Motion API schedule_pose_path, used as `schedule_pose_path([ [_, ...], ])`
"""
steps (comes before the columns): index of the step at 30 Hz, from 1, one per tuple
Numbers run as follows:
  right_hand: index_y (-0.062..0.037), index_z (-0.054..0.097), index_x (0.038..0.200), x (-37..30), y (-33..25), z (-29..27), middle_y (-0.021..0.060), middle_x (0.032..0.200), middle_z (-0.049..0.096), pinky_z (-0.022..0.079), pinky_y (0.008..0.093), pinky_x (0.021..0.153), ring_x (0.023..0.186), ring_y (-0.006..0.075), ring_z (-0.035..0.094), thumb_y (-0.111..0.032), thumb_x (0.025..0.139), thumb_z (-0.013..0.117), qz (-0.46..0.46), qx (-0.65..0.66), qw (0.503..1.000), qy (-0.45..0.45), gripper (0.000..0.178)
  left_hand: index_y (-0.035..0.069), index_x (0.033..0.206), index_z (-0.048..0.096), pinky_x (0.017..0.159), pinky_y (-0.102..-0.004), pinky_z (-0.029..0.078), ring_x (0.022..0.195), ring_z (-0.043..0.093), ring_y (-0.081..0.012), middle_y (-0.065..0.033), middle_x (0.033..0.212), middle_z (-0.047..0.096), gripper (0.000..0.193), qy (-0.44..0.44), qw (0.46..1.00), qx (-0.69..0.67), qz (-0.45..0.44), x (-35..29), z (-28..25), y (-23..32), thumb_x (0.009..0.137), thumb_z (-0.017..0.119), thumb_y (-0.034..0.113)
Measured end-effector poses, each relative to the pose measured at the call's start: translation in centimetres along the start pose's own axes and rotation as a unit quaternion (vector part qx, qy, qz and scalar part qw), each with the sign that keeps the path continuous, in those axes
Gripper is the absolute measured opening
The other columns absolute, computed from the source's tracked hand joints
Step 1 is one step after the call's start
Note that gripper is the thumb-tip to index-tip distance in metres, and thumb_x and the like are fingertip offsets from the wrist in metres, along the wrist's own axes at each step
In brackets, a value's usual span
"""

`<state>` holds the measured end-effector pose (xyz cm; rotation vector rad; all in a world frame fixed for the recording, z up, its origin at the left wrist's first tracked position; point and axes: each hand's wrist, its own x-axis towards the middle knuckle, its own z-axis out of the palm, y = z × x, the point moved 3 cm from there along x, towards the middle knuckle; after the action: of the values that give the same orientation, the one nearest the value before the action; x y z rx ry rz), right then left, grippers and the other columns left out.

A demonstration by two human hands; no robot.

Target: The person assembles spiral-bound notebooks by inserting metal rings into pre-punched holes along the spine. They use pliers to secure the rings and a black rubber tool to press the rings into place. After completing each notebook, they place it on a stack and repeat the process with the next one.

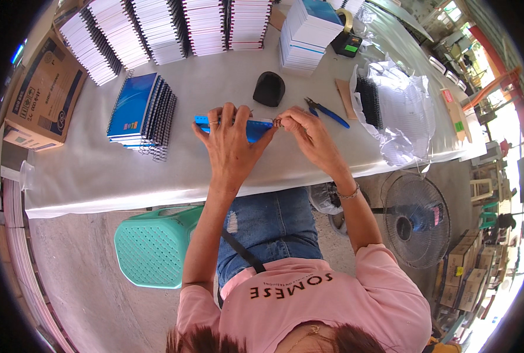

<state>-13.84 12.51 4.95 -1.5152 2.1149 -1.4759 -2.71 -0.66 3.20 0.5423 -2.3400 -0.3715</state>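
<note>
The blue-covered notebook [233,126] lies on the tabletop [226,76] straight in front of me, its long axis running left to right across my body. My left hand [229,141] is spread flat over its middle and left part, fingers curled over the far edge, pressing and gripping it so it stays put. My right hand [306,132] is at the notebook's right end, fingertips pinched together on what looks like the end of the wire spiral [278,122]; that piece is too small for me to be sure of. So the end being worked points toward my right, and my right hand is the nearer one to it, touching it, while my left only steadies the cover. The blue-handled pliers [327,113] lie just beyond my right hand, near but not touching. A stack of finished blue notebooks [139,112] sits well off to my left.
</note>
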Motion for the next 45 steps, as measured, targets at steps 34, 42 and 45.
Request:
schedule_pose_path([
  [34, -0.0034, 0.062, 0.099, 2.8, 0.9, 0.1, 0.0088, 0.107, 0.061, 0.045, 0.038, 0.091, 0.103, 0.025, 0.06, -0.02, 0.097, 0.062, 0.111, -0.016, 0.991, -0.077, 0.017, 0.002, 0.121, 0.043, 0.092, -0.0482, 0.04, 0.112, 0.04, -0.0338, -0.0161, 0.114, 0.045, 0.083, 0.038, 0.979, -0.183, -0.075, -1.5, -0.1, -3.5, 0.064, 0.093, 0.035],
  [42, -0.0094, 0.057, 0.122, 7.6, 9.5, -1.1, 0.0218, 0.139, 0.051, 0.044, 0.0411, 0.106, 0.125, 0.0321, 0.054, -0.037, 0.082, 0.08, -0.073, -0.224, 0.967, -0.102, 0.054, 0.001, 0.118, 0.043, 0.091, -0.0434, 0.041, 0.107, 0.044, -0.0317, -0.0148, 0.112, 0.043, 0.089, 0.014, 0.967, -0.246, -0.056, -0.8, -0.5, -4.4, 0.058, 0.095, 0.039],
  [45, -0.003, 0.063, 0.107, 6.7, 7.0, -1.9, 0.0178, 0.129, 0.059, 0.037, 0.0405, 0.112, 0.125, 0.0287, 0.054, -0.035, 0.078, 0.083, 0.241, 0.346, 0.895, -0.143, 0.048, 0.002, 0.118, 0.043, 0.09, -0.0423, 0.042, 0.107, 0.044, -0.0308, -0.0139, 0.111, 0.042, 0.087, 0.017, 0.966, -0.25, -0.06, -1.3, -0.6, -5.0, 0.058, 0.095, 0.039],
])
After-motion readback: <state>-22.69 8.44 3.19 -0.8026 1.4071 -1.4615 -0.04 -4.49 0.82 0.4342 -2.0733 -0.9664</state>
